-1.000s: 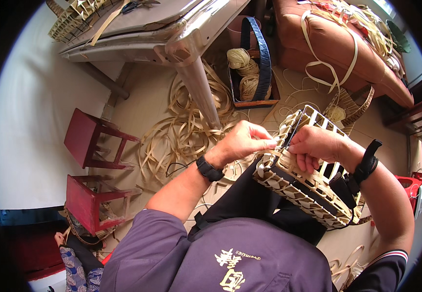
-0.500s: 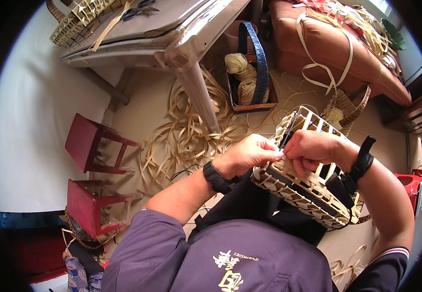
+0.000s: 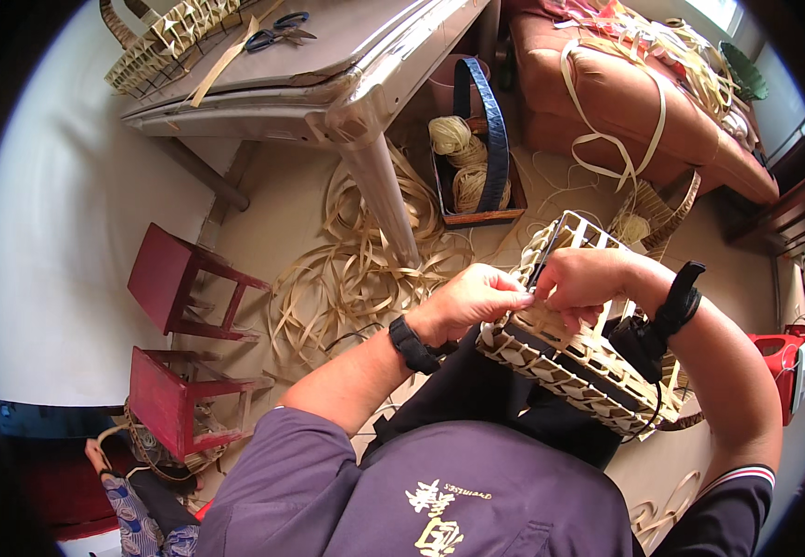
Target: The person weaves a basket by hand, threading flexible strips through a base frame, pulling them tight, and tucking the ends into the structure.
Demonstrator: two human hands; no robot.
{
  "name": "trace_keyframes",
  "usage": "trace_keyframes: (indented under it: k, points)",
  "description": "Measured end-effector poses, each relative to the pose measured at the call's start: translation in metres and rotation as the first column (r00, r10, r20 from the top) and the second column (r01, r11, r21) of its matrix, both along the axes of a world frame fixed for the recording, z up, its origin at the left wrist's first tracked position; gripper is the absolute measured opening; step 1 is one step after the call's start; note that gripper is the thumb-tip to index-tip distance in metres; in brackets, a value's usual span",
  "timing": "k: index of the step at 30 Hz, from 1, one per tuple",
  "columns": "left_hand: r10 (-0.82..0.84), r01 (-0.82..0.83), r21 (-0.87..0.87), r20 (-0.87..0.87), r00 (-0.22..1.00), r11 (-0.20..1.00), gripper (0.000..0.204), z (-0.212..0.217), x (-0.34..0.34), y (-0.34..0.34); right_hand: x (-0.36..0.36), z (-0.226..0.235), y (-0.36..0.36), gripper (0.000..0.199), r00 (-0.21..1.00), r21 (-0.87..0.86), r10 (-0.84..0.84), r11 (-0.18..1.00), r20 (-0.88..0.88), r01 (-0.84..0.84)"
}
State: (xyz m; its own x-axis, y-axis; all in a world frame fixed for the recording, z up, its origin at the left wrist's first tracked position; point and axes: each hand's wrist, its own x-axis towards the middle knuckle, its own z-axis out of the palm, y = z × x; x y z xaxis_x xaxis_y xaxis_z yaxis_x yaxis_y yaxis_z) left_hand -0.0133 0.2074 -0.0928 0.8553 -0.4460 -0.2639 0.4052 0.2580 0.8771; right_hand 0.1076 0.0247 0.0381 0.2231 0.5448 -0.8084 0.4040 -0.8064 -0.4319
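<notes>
A partly woven basket [image 3: 597, 381] of pale flat strips over a dark frame rests tilted on my lap. At its left end, my left hand [image 3: 478, 299] is closed in a pinch, thumb and forefinger pressed together. My right hand [image 3: 580, 283] reaches over the open lattice side, fingers curled and tips almost touching the left thumb. Both pinch a pale strip at the basket's edge, mostly hidden by the fingers. Each wrist wears a black band; the right one carries a small black device [image 3: 639, 345] beside the lattice.
Loose strips [image 3: 337, 288] lie heaped by the table leg [image 3: 384, 204]. Scissors [image 3: 277, 32] lie on the table. A handled basket [image 3: 481, 218] holds balls of cord. Two red stools [image 3: 166, 278] stand left; a strip-covered sofa [image 3: 597, 102] is far right. Another person's patterned clothing [image 3: 142, 520] shows lower left.
The hands stay close together at the same edge of the basket, with only a slight shift of the fingers. At lower left, the other person's hand has come further into view.
</notes>
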Motion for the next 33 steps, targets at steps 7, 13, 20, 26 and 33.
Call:
trace_keyframes:
  k: [7,13,20,26,33]
  points:
    - [0.022,-0.036,-0.096,-0.138,0.99,0.995,0.02,-0.001,-0.002,-0.006,0.005,-0.004,-0.009,0.025,0.99,0.027,-0.128,0.991,-0.058,0.13]
    - [0.039,-0.052,-0.099,-0.131,0.991,0.994,0.021,0.002,-0.003,-0.003,-0.017,-0.006,-0.015,0.018,0.961,0.205,-0.275,0.942,0.016,0.266]
    - [0.073,-0.076,-0.041,-0.07,0.995,0.996,0.021,-0.003,-0.005,-0.004,-0.04,-0.002,-0.012,0.021,0.848,0.348,-0.324,0.92,0.42,0.179]
    - [0.092,-0.092,0.02,-0.007,0.996,0.996,0.023,0.005,-0.005,-0.006,-0.027,-0.008,-0.027,0.021,0.861,0.592,-0.317,0.806,0.398,0.023]
    - [0.27,-0.524,0.229,0.652,0.708,0.821,0.011,0.014,0.0,-0.005,-0.002,0.052,-0.02,0.026,0.795,0.529,-0.539,0.604,-0.28,0.596]
